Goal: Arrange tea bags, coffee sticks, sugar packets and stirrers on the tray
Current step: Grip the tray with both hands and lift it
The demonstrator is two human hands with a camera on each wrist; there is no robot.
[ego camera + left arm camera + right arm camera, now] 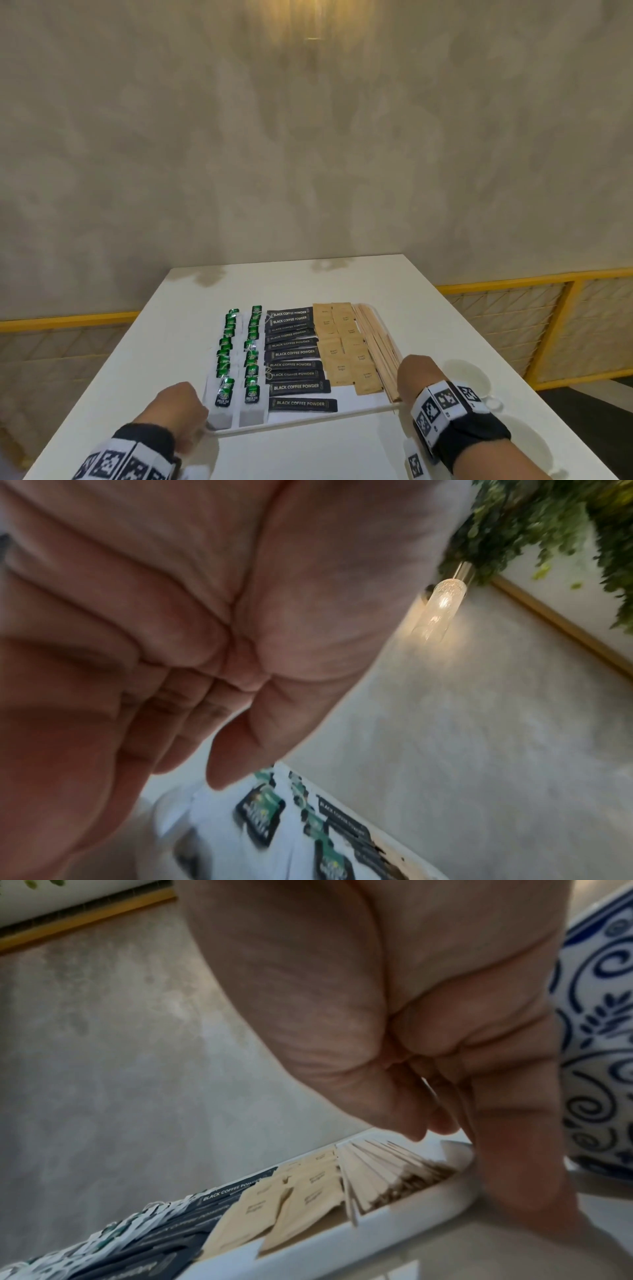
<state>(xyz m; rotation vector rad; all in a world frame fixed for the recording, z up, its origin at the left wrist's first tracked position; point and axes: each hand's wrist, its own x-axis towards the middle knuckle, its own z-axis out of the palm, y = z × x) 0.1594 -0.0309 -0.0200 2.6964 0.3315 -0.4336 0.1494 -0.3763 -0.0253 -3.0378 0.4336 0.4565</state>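
Note:
A white tray (308,423) lies on the white table (291,284). Across it, left to right, are two columns of green tea bags (239,359), black coffee sticks (294,353), brown sugar packets (346,346) and wooden stirrers (380,342). My left hand (197,416) grips the tray's near left corner, its thumb (222,777) over the tea bags (260,815). My right hand (411,380) grips the near right corner. Its thumb (411,1123) is above the stirrers (383,1172), and its fingers (514,1164) run down outside the rim (342,1237).
A blue-and-white patterned cup (603,1042) stands on the table just right of my right hand; it shows white from above (469,373). The table's far half is bare. A yellow railing (507,284) runs behind the table, against a grey wall.

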